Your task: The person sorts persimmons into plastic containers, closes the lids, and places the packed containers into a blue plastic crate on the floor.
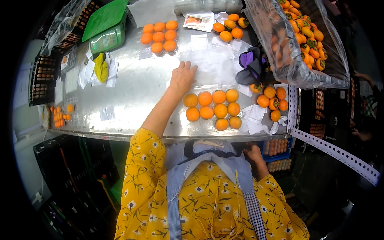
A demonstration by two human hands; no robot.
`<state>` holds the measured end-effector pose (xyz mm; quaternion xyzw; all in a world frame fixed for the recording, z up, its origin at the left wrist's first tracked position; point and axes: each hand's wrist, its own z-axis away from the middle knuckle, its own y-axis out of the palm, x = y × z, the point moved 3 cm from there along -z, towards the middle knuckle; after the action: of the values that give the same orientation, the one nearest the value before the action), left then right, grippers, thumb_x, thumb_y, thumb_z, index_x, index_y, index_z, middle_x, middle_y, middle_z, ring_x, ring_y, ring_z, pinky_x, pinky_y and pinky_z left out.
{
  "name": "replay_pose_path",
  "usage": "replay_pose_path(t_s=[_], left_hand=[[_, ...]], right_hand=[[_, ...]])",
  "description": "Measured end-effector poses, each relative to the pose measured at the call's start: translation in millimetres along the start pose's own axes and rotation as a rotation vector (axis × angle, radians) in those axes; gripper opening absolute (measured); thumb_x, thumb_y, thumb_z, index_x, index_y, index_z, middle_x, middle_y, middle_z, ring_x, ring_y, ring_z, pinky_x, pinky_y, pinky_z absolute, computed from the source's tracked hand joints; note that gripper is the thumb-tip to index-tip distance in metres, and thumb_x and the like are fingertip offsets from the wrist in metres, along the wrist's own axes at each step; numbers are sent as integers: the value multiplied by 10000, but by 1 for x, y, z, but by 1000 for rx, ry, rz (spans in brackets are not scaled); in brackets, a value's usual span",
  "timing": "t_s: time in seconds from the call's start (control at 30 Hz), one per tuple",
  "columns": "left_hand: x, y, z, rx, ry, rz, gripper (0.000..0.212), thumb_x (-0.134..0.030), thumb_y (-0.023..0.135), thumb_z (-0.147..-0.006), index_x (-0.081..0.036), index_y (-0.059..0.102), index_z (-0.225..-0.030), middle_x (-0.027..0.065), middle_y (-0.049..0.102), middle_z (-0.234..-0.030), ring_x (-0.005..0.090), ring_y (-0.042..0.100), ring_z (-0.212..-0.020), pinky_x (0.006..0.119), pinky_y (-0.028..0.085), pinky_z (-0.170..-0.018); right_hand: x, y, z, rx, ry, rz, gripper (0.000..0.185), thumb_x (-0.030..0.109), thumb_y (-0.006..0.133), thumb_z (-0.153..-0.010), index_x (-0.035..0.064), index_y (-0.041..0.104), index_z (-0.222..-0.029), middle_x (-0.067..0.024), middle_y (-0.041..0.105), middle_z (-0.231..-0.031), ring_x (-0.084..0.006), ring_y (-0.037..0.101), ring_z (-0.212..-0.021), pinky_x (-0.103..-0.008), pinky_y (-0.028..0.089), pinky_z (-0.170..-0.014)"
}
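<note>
My left hand [183, 75] is stretched over the metal table, back of the hand up, its fingers bent and close together. It touches or lies right beside the left edge of a clear plastic tray [213, 67]; whether it grips anything is hidden. Nearer me, a clear plastic tray [196, 127] carries rows of orange persimmons [220, 110], with a gap at its front left. My right hand [254, 153] is low, below the table edge, beside a blue crate [277, 156] of eggs. Its fingers are partly hidden by shadow.
A filled persimmon tray [159, 36] stands at the back. Loose persimmons [273, 103] lie right, below a plastic-lined crate [309, 45]. Also here are a green bin [108, 34], a yellow cloth item [101, 67], purple-black gloves [250, 66] and a perforated metal rail [333, 154].
</note>
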<state>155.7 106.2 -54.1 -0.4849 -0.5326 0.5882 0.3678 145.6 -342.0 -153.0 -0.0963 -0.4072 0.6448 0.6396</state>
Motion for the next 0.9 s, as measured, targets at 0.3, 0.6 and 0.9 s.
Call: replay_pose_path(t_s=[0.3,0.6,0.9], left_hand=[[19,-37,64,-431,-550,1092,216,-192,561,-830,-36,587,-977,55,597,-831,131,537,-829,272,426,-723],[-16,-28,136,-465,-1019,1429,370,-377,405,-894,-80,479,-1101,1,403,-815,92,382,-719,228,350,-620],[-97,-19,122,27,-652,1726,484,-448,305,-918,-66,423,-1189,8,436,-888,97,430,-848,249,349,-807]], right_hand=[[82,-55,20,352,-121,-125,206,206,598,-753,12,613,-822,-113,623,-720,-191,596,-590,-294,455,-570],[228,-67,19,173,-473,-618,480,214,696,-726,57,482,-1126,-74,593,-887,-118,551,-671,-230,464,-629],[225,-73,19,39,-553,-617,308,165,625,-775,16,532,-1028,-57,605,-871,-125,560,-710,-225,451,-638]])
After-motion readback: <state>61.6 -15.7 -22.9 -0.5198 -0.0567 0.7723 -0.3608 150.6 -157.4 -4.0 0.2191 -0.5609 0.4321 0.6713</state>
